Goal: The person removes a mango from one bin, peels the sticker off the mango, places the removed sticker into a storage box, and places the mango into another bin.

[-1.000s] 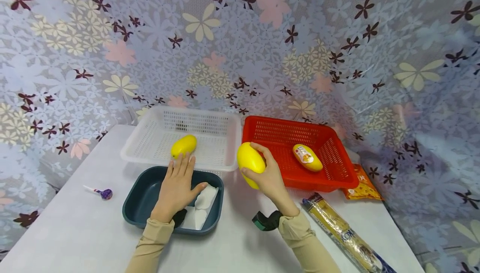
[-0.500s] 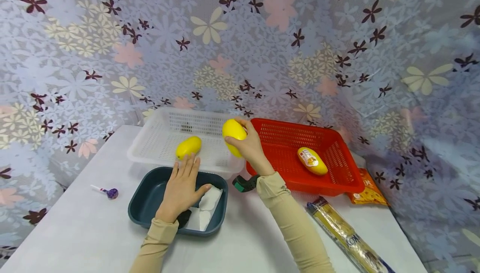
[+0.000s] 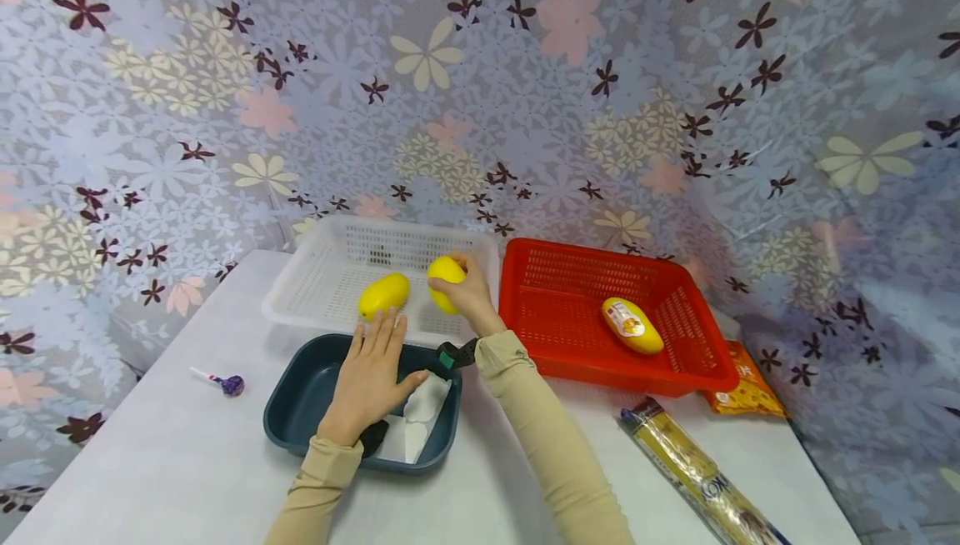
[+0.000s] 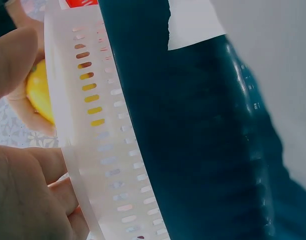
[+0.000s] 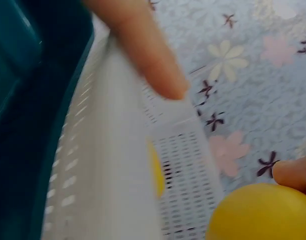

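My right hand (image 3: 472,291) holds a smooth yellow mango (image 3: 444,278) over the right part of the white basket (image 3: 300,312); fingers lie on its far side, the thumb across its near side in the head view. The right wrist view catches the same mango (image 5: 263,212) with a fingertip on top. Another yellow mango (image 3: 385,295) lies in the white basket. My left hand (image 3: 367,382) spreads flat over the dark teal tub (image 3: 285,412), its fingertips at the white basket's near rim, holding nothing. White paper pieces (image 3: 420,412) lie in the tub, partly hidden by this hand.
A red basket (image 3: 555,370) stands right of the white one, with a labelled yellow mango (image 3: 633,326) inside. An orange snack bag (image 3: 746,382) lies beyond its right end. A long golden packet (image 3: 697,474) lies at front right, a lollipop (image 3: 225,382) at left.
My right hand has carried the mango left, from the gap before the red basket to over the white basket. The left hand has stayed in place; the whole view has shifted slightly.
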A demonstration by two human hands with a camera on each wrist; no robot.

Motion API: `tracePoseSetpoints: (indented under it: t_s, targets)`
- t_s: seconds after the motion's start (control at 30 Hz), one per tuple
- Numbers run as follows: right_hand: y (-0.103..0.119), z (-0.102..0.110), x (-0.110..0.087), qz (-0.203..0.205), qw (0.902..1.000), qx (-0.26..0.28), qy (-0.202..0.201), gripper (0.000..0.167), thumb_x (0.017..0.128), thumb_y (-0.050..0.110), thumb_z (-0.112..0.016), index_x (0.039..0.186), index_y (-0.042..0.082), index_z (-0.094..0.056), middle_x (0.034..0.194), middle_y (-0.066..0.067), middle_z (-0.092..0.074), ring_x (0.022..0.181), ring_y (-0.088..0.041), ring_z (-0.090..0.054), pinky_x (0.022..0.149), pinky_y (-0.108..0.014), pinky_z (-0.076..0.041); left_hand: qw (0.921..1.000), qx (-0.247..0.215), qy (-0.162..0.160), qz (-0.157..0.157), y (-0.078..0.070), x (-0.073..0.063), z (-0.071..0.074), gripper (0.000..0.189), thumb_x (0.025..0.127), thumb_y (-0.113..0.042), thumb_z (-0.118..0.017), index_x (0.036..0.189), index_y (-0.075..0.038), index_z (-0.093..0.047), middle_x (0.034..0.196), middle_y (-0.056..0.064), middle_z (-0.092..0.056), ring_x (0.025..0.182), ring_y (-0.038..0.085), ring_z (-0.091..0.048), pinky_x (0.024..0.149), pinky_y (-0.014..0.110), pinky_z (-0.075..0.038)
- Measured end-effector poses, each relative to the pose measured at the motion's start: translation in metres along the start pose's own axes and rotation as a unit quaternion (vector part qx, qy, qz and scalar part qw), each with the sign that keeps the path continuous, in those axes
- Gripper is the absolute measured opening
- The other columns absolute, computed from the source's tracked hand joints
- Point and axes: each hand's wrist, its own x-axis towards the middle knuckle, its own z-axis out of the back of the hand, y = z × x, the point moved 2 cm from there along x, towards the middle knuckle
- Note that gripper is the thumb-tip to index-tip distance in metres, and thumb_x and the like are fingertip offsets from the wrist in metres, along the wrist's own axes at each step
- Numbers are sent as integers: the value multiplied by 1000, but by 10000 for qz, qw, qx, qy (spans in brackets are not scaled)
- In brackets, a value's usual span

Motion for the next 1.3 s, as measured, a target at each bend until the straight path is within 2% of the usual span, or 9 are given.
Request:
tracePoseSetpoints:
  t_s: [0.23,0.33,0.37,0.4,0.53,0.63,0.87,1.0,1.3]
  targets:
    - [-14,-11,6,-50,9997,-229,59,65,86,21,-72,142,9,-41,142,-17,-44,118,-35,-53,96,-48,-49,10000,12,-71,-19,0,-1,0,87,89,-46,-64,150,3,-27,158,22,-23,149,37,-17,120,54,-9]
    - [-20,-15,8,-234,9987,-444,127,67,86,23,-72,143,9,-41,139,-19,-47,115,-34,-55,94,-46,-51,10000,-15,-64,-24,0,-1,-1,87,88,-45,-65,150,3,-27,158,22,-23,149,38,-17,120,54,-8]
    - [-23,-16,9,-329,9980,-516,148,67,86,25,-71,143,9,-40,139,-19,-48,115,-34,-55,94,-45,-51,9999,41,-133,-75,4,0,-8,88,89,-47,-64,151,1,-25,159,21,-22,150,36,-15,122,52,-4]
    - [-25,-16,10,-431,9975,-535,193,69,86,26,-71,145,9,-39,140,-19,-47,115,-33,-54,94,-45,-51,9999,41,-123,-77,3,0,-8,88,89,-46,-64,151,1,-25,159,21,-23,150,36,-15,122,52,-4]
    - [-29,-16,10,-627,9964,-524,236,71,88,33,-69,146,10,-36,149,-19,-39,128,-35,-47,105,-48,-43,9998,96,-126,-76,2,0,-7,88,88,-46,-65,152,1,-25,158,21,-24,149,36,-16,122,51,-4]
    - [-27,-16,9,-544,9974,-443,166,70,90,35,-66,147,8,-35,153,-20,-34,136,-37,-40,110,-52,-36,9999,104,-62,-27,0,-1,-1,88,88,-44,-67,150,2,-27,159,21,-23,149,37,-18,121,53,-8]
    - [-24,-16,9,-466,9982,-363,79,70,91,36,-65,147,8,-35,152,-20,-34,135,-37,-40,109,-52,-38,9999,155,8,-1,0,-1,-1,87,88,-45,-66,150,2,-28,160,20,-19,149,37,-16,121,53,-9]
    - [-22,-11,9,-356,9991,-241,57,68,92,35,-64,147,9,-35,152,-19,-34,135,-38,-40,109,-52,-37,9999,172,8,-3,-1,0,-1,86,88,-44,-66,150,2,-29,159,21,-22,149,37,-17,120,54,-11]
    - [-8,8,-3,-7,9996,-4,283,62,94,35,-61,146,11,-37,151,-15,-37,136,-34,-41,110,-49,-38,9999,95,40,6,-3,0,2,85,88,-42,-67,149,3,-29,158,22,-23,148,38,-18,120,54,-10]
